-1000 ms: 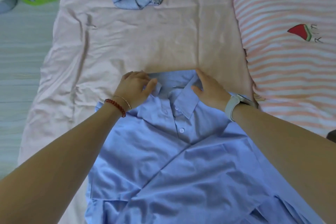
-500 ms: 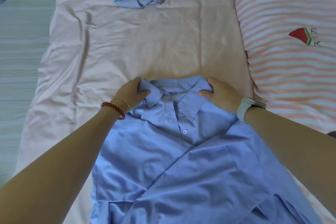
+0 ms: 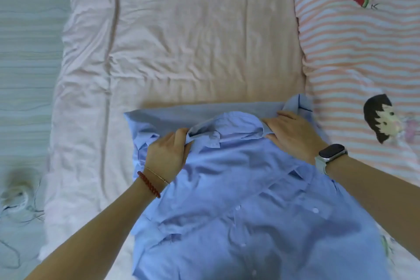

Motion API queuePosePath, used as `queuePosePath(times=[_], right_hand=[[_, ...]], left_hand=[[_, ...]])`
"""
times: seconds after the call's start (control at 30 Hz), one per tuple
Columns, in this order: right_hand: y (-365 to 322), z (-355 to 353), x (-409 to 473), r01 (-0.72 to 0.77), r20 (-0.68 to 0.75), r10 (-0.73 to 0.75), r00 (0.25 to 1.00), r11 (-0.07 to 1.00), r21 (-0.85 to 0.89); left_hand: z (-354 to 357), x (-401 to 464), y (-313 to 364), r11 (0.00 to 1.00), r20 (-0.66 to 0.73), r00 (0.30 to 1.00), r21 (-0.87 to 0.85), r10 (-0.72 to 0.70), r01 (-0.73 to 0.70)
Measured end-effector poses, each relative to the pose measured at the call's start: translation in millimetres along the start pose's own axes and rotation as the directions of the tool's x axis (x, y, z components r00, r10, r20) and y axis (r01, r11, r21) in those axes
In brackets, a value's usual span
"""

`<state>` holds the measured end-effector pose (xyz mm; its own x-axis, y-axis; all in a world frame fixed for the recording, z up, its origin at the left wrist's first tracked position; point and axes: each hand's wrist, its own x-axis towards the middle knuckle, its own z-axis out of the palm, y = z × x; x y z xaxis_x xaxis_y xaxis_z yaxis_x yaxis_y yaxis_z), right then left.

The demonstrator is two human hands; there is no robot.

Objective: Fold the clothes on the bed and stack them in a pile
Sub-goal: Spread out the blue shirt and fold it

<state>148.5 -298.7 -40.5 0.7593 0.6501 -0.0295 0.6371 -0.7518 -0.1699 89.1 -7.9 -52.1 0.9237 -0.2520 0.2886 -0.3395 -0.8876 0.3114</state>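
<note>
Gripping the shirt (image 3: 238,188) at its collar, the left hand (image 3: 169,152) pinches cloth while the right hand (image 3: 295,134) curls round the other side. Folding looks half done on the sheet (image 3: 193,41); stacking remains.

One blue shirt (image 3: 238,188); two hands, left (image 3: 167,152) and right (image 3: 293,134); one red bead bracelet (image 3: 148,184); one thin gold bracelet (image 3: 158,175); one wristwatch (image 3: 331,152); one pink sheet (image 3: 193,41); one striped quilt (image 3: 363,57).
</note>
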Motion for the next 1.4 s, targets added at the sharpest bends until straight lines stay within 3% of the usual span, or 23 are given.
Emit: queuePosePath(times=[0.17,0.3,0.33,0.37,0.43,0.47,0.5,0.57,0.63,0.73,0.8,0.9,0.97,1.03,1.07,1.13,1.2,1.27,1.4], right_hand=[[-32,-9,-70,0.103,0.067,-0.102,0.993,0.995,-0.018],[-54,-6,-127,0.137,0.215,-0.117,0.97,0.987,-0.081],[-57,-6,-139,0.133,0.267,-0.101,0.958,0.986,-0.104],[-57,-5,-150,0.128,0.304,-0.089,0.949,0.985,-0.112],[-57,-7,-163,0.104,0.355,-0.054,0.933,0.987,-0.122],[-56,-9,-165,0.089,0.356,-0.036,0.934,0.987,-0.135],[-55,-11,-163,0.079,0.339,-0.026,0.94,0.987,-0.142],[-52,-14,-150,0.051,0.272,-0.012,0.962,0.989,-0.138],[-48,-15,-127,0.013,0.18,0.015,0.984,0.988,-0.155],[-40,-8,-88,-0.122,0.094,0.146,0.985,0.966,-0.229],[-32,2,-69,-0.162,0.2,0.218,0.955,0.951,-0.263],[-12,12,-58,-0.179,0.516,0.356,0.779,0.915,-0.361],[4,10,-63,-0.19,0.562,0.483,0.671,0.845,-0.499],[12,4,-67,-0.187,0.556,0.582,0.593,0.771,-0.608],[13,1,-68,-0.194,0.543,0.608,0.579,0.75,-0.633],[11,-2,-64,-0.253,0.482,0.61,0.629,0.747,-0.615],[12,-3,-53,-0.326,0.411,0.563,0.717,0.792,-0.516],[17,1,-39,-0.285,0.426,0.473,0.771,0.855,-0.433],[26,7,-17,-0.24,0.579,0.466,0.669,0.873,-0.425]], left_hand=[[-25,-75,46,0.992,0.206,0.974,-0.103,0.09,-0.07],[-36,-116,67,0.96,0.359,0.91,-0.254,0.208,-0.119],[-37,-124,68,0.954,0.446,0.861,-0.268,0.245,-0.132],[-38,-129,69,0.961,0.585,0.769,-0.237,0.257,-0.142],[-35,-134,65,0.981,0.842,0.51,-0.106,0.176,-0.164],[-36,-132,63,0.98,0.881,0.445,-0.087,0.16,-0.18],[-38,-128,63,0.977,0.849,0.492,-0.123,0.194,-0.174],[-35,-118,59,0.971,0.698,0.674,-0.172,0.24,-0.168],[-30,-99,52,0.987,0.529,0.834,-0.122,0.158,-0.109],[-15,-68,38,0.991,0.406,0.909,0.127,-0.096,0.048],[-4,-52,22,0.958,0.409,0.877,0.232,-0.253,0.168],[10,-43,-9,0.926,0.524,0.767,0.273,-0.37,0.26],[15,-47,-28,0.922,0.596,0.705,0.29,-0.385,0.258],[12,-55,-41,0.922,0.596,0.705,0.295,-0.384,0.252],[9,-57,-44,0.918,0.579,0.715,0.297,-0.392,0.263],[6,-54,-48,0.901,0.56,0.708,0.312,-0.43,0.301],[4,-44,-53,0.876,0.592,0.646,0.325,-0.481,0.355],[5,-31,-63,0.87,0.667,0.57,0.273,-0.479,0.412],[3,-8,-81,0.842,0.804,0.415,0.185,-0.426,0.506]])
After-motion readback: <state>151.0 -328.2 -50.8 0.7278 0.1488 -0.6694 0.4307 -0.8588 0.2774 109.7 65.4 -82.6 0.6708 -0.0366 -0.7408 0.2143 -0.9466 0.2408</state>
